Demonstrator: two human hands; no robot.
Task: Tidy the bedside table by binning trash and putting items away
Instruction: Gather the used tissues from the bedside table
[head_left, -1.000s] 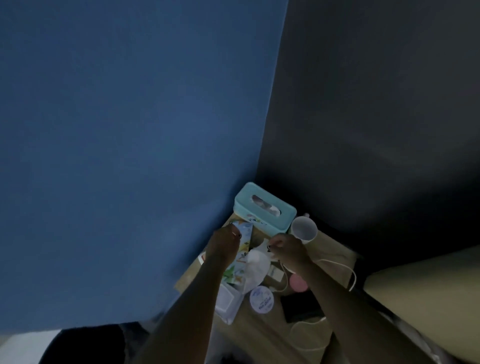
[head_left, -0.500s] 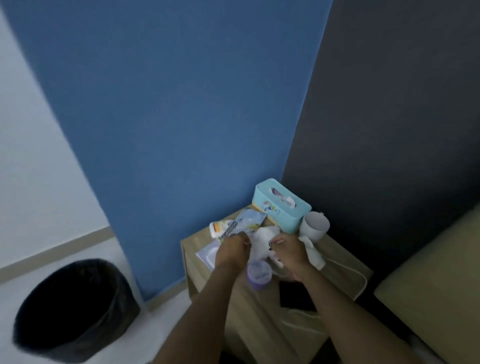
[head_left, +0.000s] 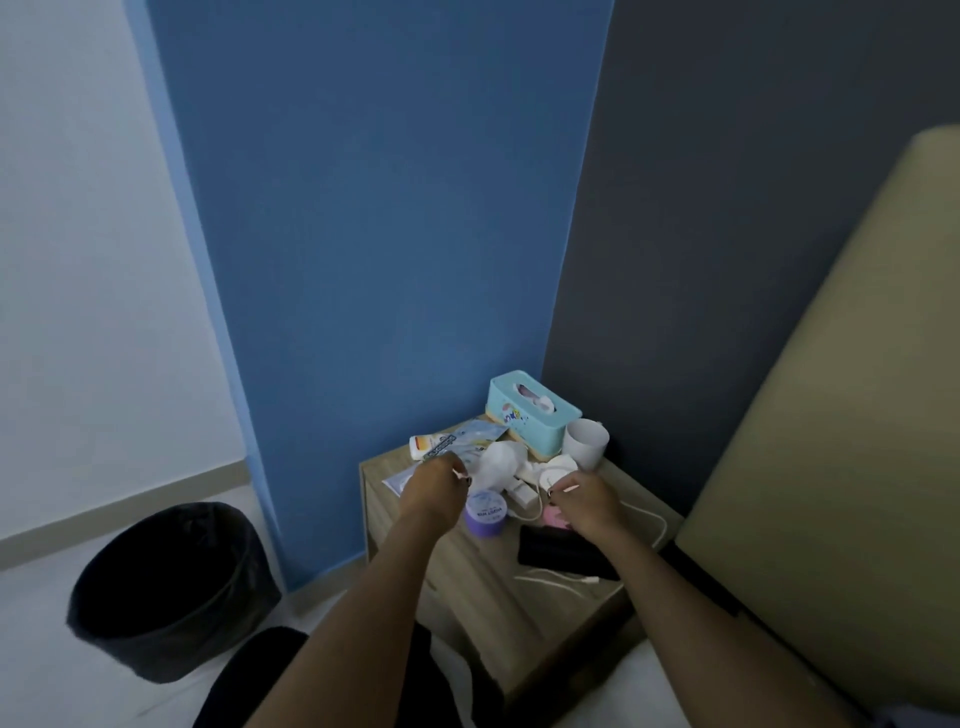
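Observation:
The wooden bedside table (head_left: 498, 618) stands in the corner, cluttered. My left hand (head_left: 435, 484) is closed on a blue printed packet (head_left: 470, 435) that sticks up from my fingers, right beside a crumpled white tissue (head_left: 500, 461). My right hand (head_left: 583, 500) hovers with curled fingers over a pink item (head_left: 551, 517) and a white cable (head_left: 649, 514); whether it grips anything is unclear. A purple jar (head_left: 485, 515) sits between my hands. The black-lined bin (head_left: 171, 587) stands on the floor to the left.
A teal tissue box (head_left: 530, 415) and a white mug (head_left: 587, 441) stand at the table's back. A white tube (head_left: 422, 447), white pads (head_left: 560, 462), a black case (head_left: 558, 551) and a cable end (head_left: 563, 579) lie there too. A beige headboard (head_left: 831, 467) borders the right.
The view has dropped and swung left, bringing the bin into sight. My right hand came off the tissue and moved right; my left hand still holds the packet.

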